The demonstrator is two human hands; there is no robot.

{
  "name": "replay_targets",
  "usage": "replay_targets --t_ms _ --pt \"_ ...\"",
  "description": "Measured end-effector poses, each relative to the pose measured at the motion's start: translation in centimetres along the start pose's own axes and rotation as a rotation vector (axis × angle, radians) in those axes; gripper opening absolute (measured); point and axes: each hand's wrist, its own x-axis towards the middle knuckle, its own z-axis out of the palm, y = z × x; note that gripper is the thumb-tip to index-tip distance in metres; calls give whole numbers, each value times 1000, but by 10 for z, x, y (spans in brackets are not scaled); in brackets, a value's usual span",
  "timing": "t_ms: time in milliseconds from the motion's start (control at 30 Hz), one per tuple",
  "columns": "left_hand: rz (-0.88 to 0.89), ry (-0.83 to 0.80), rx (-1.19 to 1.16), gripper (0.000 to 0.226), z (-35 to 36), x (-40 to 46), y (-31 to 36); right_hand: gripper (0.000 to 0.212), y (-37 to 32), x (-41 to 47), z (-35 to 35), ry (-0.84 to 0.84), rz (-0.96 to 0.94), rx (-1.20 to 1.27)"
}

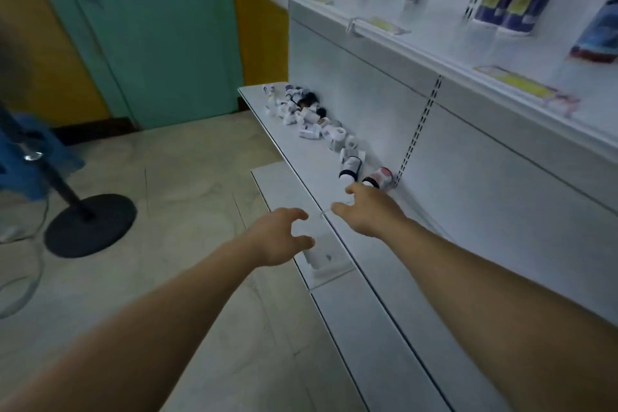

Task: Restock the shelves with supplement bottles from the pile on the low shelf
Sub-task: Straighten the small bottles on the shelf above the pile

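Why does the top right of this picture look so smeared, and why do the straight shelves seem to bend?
Head view: the blue-labelled bottles on the upper shelf are streaked by motion blur, as if the camera were moving. The wide-angle lens bows the low shelf edge and stretches both forearms. The pile of bottles is small and soft. The left hand and right hand look sharper. Lighting is dim, bluish, without hard shadows.

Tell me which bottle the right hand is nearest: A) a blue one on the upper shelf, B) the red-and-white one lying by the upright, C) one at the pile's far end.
B: the right hand reaches, empty, just short of the red-and-white bottle lying on the low shelf.
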Motion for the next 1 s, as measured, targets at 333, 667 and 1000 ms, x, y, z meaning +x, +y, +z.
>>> replay_targets --t_ms 333,667,1000 --pt "49 -109 36 60 -108 248 -164 63 -81 265 65 52 154 72" --pt "84 -221 154 60 -252 487 -271 61 -164 492 73 104 358 155" --pt "239 -364 294 61 -278 694 -320 58 -171 689 104 71 365 90"
